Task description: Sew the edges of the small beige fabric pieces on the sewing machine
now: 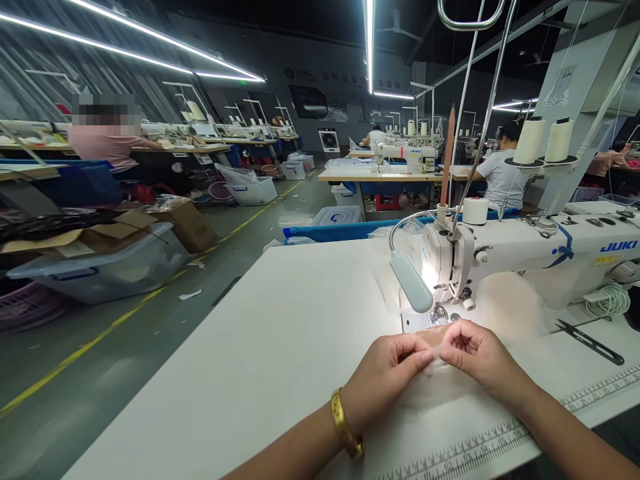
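Note:
My left hand pinches a thin, sheer pale fabric between thumb and fingers. Close beside it, my right hand grips the same fabric, its thumb and index finger pressed together. Both hands are just in front of the presser foot of a white sewing machine. A tan strip with a shiny edge shows between my hands and the machine's metal plate. More sheer cloth lies under the machine arm. The needle tip is too small to make out.
A small lamp hangs left of the needle area. Black thread snips and a coiled pale green cord lie at right. A printed ruler runs along the table's front edge. Co-workers sit at other machines; plastic bins stand on the left floor.

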A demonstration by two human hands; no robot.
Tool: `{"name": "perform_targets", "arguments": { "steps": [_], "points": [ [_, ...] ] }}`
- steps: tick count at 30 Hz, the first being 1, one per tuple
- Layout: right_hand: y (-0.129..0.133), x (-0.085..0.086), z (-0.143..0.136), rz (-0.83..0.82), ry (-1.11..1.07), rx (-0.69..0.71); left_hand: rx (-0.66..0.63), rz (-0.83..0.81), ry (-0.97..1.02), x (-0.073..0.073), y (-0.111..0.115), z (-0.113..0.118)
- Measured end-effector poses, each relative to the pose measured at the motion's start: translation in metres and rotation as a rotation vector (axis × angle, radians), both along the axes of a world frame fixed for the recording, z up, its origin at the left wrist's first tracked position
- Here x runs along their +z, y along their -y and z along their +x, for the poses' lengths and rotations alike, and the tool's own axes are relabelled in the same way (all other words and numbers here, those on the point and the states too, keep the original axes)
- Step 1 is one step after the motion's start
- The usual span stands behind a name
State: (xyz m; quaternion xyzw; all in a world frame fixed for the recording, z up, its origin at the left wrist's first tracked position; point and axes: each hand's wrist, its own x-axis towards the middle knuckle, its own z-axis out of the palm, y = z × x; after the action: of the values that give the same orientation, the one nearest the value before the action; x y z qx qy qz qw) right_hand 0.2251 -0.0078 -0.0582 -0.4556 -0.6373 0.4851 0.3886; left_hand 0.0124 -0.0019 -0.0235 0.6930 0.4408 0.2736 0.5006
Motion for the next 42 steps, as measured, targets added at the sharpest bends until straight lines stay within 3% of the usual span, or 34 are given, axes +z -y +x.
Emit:
{"name": "perform_targets", "arguments": {
  "steps": [5, 18, 27, 42],
  "points": [
    [0.0018, -0.0016, 0.0022, 0.018, 0.004, 0.038, 0.004, 0.016, -0.008, 0.0001, -0.0004, -0.001],
    [0.002, 0.0031, 0.0008, 0.014, 0.066, -0.016, 0.009, 0.027, 0.024, -0.0069, 0.0007, 0.0044],
    [0.0, -0.0034, 0.0036, -0.017, 0.007, 0.044, 0.004, -0.004, 0.018, -0.0022, 0.0009, 0.0021],
    [0.0028, 0.002, 0.0048, 0.01, 0.054, 0.032, -0.023, 0.013, 0.002, -0.0035, 0.0, 0.0]
  ]
}}
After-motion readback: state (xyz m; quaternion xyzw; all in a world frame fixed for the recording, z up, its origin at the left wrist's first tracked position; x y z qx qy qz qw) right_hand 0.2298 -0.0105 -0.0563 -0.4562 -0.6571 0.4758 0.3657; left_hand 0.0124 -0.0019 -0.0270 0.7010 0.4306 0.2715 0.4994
